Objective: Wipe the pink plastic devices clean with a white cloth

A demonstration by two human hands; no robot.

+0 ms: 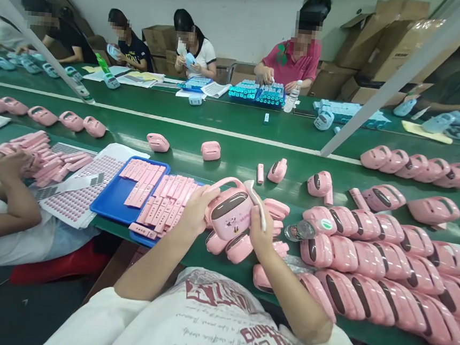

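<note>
While both hands gripping pink unit above worktop: left hand steadying side, right hand pinching white strap; blue tray left of unit, within reach.

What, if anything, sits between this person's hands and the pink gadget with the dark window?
Nothing visible: the left hand and right hand grip the pink device directly, one on each side, above the green table.

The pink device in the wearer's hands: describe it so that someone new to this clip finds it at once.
Start at the green table and the blue tray near its front edge. Just right of the tray, the left hand and right hand hold one pink device. Unlike the rows lying flat, it is lifted, with a looped handle on top.
</note>
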